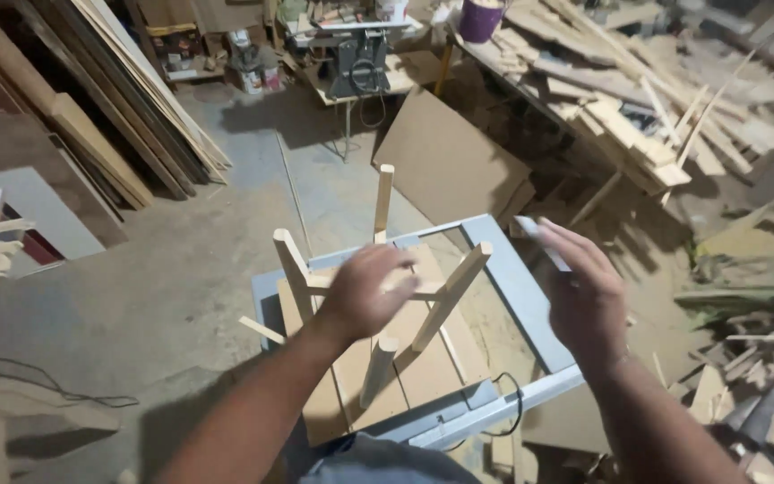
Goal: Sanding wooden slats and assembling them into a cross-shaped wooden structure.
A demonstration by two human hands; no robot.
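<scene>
My left hand [365, 296] rests closed over a cross rail of the upturned wooden stool [387, 296], which stands legs-up on the grey workbench frame [517, 287]; my right hand [584, 291] hovers just beside it, fingers loosely spread, a thin grey strip [544, 244] pinched against them.

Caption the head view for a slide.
Left hand on an upturned wooden stool, right hand holding a small flat piece.

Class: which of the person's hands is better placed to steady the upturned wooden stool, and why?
Left. The left hand is already on the stool at its crossbars between the legs, while the right hand is off to the side, apparently holding a thin flat piece.
</scene>
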